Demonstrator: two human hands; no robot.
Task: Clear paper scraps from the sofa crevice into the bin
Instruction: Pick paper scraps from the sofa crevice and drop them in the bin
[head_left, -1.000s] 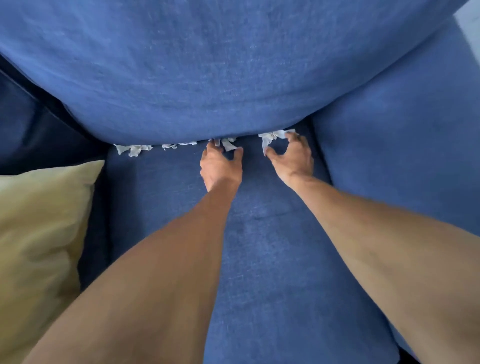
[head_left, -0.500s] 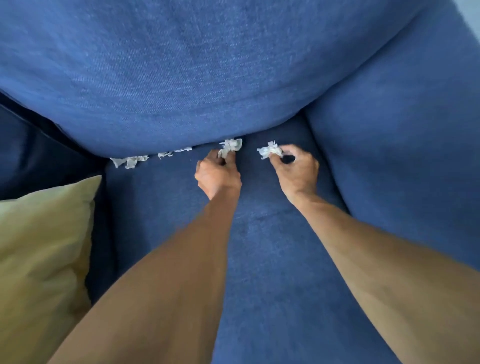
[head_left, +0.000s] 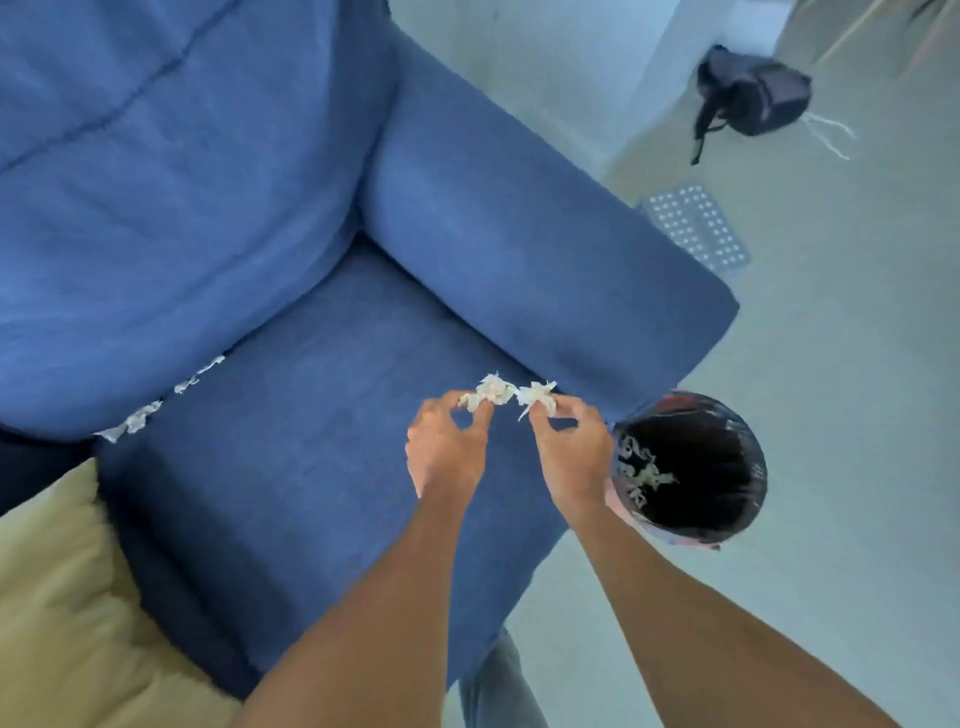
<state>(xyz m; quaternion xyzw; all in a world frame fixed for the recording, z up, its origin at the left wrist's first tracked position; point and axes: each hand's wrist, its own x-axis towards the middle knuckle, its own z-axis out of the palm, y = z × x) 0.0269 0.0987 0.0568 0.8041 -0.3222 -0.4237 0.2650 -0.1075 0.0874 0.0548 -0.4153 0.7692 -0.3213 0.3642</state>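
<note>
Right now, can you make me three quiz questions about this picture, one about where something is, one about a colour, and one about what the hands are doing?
1. Where is the bin?
A. On the sofa seat
B. On the floor by the sofa's armrest
C. Behind the cushion

2. What colour is the sofa?
A. Blue
B. Red
C. Green

3. What are the hands doing?
A. Both lie flat and empty
B. Only one holds paper
C. Each pinches a wad of scraps

Answers:
1. B, the bin stands on the floor just past the end of the armrest.
2. A, the seat, back and armrest are all blue.
3. C, the left hand grips one wad and the right hand grips another, above the seat and not yet over the bin.
</note>
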